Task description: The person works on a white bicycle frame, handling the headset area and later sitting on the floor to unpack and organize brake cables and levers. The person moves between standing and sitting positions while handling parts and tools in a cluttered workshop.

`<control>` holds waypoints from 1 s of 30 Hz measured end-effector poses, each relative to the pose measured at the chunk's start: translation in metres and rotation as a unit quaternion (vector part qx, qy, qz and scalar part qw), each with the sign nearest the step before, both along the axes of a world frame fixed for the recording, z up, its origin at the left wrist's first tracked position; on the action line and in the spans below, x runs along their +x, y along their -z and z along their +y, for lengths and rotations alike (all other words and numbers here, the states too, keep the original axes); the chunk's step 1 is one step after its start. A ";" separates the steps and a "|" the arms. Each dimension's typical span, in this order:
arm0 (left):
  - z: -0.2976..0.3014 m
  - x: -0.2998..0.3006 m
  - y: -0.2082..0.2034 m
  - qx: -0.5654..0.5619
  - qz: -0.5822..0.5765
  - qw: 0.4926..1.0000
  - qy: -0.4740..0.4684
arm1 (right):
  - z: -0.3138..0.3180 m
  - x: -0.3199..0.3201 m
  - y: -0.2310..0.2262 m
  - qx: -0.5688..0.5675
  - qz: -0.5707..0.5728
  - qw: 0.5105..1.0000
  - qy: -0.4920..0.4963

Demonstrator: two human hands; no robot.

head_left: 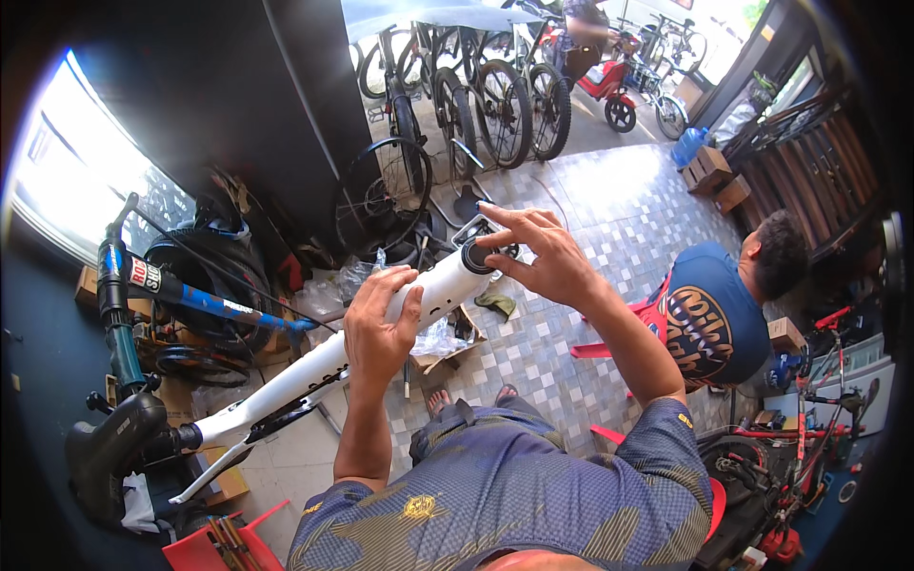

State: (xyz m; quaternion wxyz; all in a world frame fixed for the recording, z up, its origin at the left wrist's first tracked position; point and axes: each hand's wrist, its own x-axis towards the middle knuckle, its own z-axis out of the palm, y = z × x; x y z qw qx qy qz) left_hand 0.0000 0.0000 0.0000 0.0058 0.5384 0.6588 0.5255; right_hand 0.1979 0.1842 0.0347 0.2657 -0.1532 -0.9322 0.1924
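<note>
A white bicycle frame (324, 366) slants up from the lower left toward the middle, its lower end at a bulky black fixture (119, 452). My left hand (381, 324) wraps over the white tube near its upper end, thumb on the near side. At that end sits a black ring (479, 255), like a headset part. My right hand (541, 249) has its thumb and middle finger on the ring, with the index finger stretched out past it. The palm side of my right hand is partly hidden.
At left stands a blue tube (224, 306) joined to an upright stand (122, 333). Loose wheels (381, 195) and parked bicycles (505, 109) line the far side. A person in a blue shirt (709, 309) sits at right, near a red bicycle frame (804, 428). An open cardboard box (452, 352) lies below the tube.
</note>
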 end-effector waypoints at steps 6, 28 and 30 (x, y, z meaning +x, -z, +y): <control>0.004 -0.013 -0.008 -0.003 0.009 1.000 -0.001 | -0.008 -0.006 -0.006 0.027 0.073 0.997 -0.006; 0.000 0.003 -0.001 -0.001 0.010 1.000 -0.009 | -0.022 0.009 -0.019 0.108 0.027 0.994 -0.009; -0.001 0.003 0.000 0.000 0.009 1.000 -0.009 | -0.021 0.006 -0.019 0.126 0.017 0.992 -0.007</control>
